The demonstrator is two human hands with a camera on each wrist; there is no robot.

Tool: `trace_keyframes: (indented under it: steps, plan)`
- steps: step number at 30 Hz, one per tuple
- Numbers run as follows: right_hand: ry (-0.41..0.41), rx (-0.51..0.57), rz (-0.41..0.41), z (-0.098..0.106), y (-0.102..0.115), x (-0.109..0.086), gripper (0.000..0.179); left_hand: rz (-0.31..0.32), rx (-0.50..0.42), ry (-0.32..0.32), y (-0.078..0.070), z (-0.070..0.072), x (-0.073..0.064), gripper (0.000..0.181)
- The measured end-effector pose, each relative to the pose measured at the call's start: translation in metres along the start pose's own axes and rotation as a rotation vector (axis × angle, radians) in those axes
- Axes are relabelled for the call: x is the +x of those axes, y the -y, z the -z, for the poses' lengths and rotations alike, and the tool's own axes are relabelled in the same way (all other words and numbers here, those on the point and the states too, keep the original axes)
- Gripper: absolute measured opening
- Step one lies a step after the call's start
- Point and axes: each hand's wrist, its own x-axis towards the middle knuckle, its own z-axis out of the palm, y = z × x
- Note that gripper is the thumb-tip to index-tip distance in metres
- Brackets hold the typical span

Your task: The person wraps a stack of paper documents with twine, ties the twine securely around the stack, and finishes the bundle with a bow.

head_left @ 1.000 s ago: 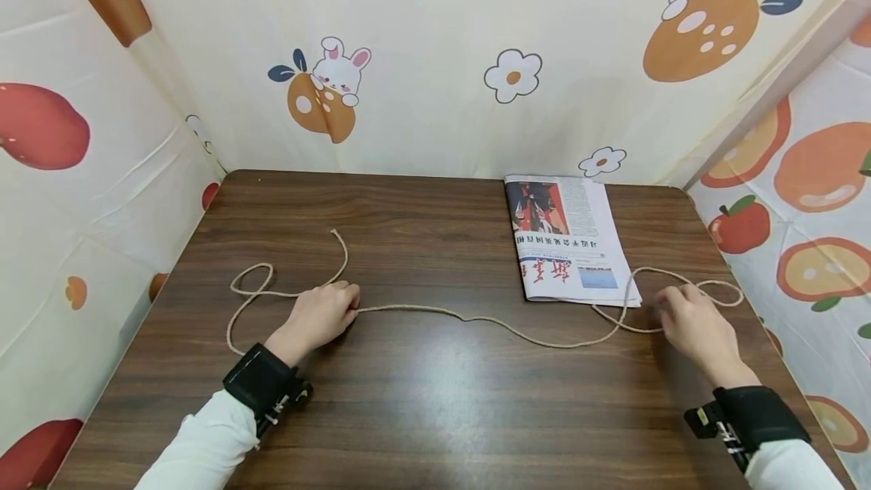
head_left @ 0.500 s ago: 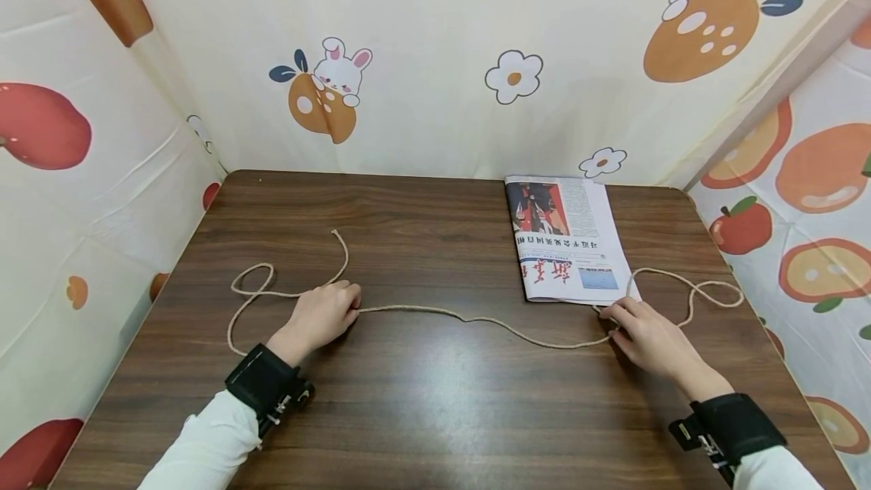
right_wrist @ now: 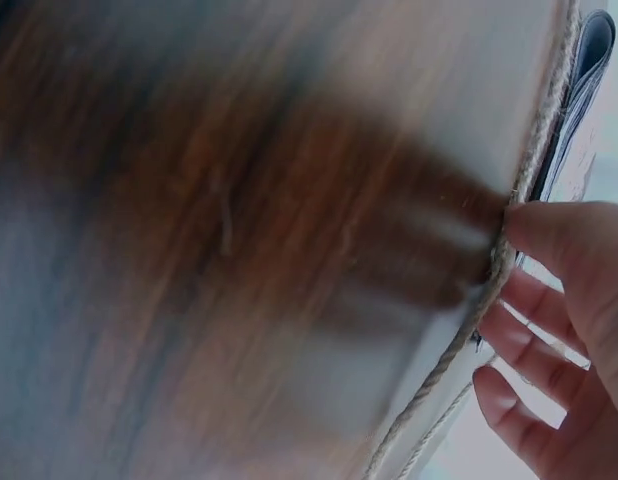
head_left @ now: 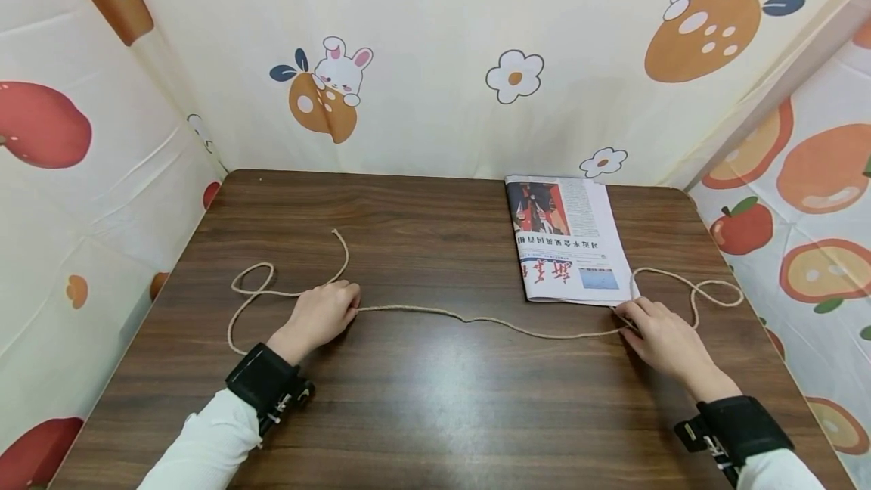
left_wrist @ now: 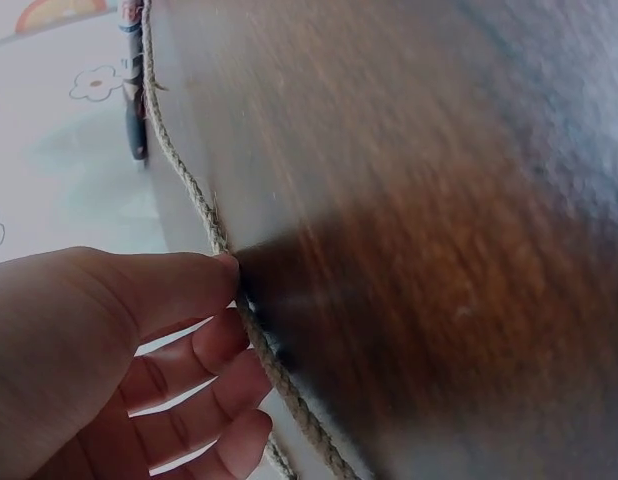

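A thin beige braided rope (head_left: 506,327) runs across the dark wooden table between both hands, with loose loops beyond each one. My left hand (head_left: 321,316) pinches it between thumb and fingers, as the left wrist view (left_wrist: 119,330) shows; the other fingers curl loosely beneath. My right hand (head_left: 663,339) pinches the rope near the newspaper's front right corner. In the right wrist view, the thumb (right_wrist: 549,235) presses on the rope (right_wrist: 479,305). The stretch between the hands sags slightly toward me. A folded newspaper (head_left: 561,244) lies flat just beyond the right hand.
The wooden table (head_left: 408,233) ends at a printed cloth wall (head_left: 422,59) at the back. More printed cloth hangs along the left and right sides. One rope loop (head_left: 717,292) lies near the right table edge, another (head_left: 255,278) at the left.
My right hand has moved left from the loops at the right to the rope by the newspaper's corner, and pinches it there. The rope's middle stretch is slightly straighter. The left hand stays put.
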Motion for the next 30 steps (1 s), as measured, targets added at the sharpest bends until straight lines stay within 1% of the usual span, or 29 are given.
trace_keyframes:
  steps: [4,8,14,20,23,30]
  plan:
    - [0.007,-0.05,-0.077,0.002,-0.001,-0.001,0.032,-0.009,0.008,-0.004,0.002,0.0,0.001,0.022]
    - [0.013,-0.085,-0.142,0.004,-0.003,-0.002,0.028,-0.003,0.014,0.0,0.005,-0.001,0.003,0.023]
    - [-0.004,-0.107,-0.18,0.002,-0.007,-0.001,0.024,0.005,0.018,0.024,0.008,0.0,0.009,0.021]
    - [-0.031,-0.134,-0.202,0.0,-0.011,0.002,0.024,0.007,0.013,0.02,0.009,0.0,0.014,0.022]
    - [-0.019,-0.139,-0.223,0.0,-0.011,0.005,0.024,0.016,0.007,0.026,0.009,0.0,0.016,0.022]
    - [0.042,-0.145,-0.283,0.002,-0.012,0.011,0.03,0.032,-0.003,0.047,0.01,0.0,0.017,0.021]
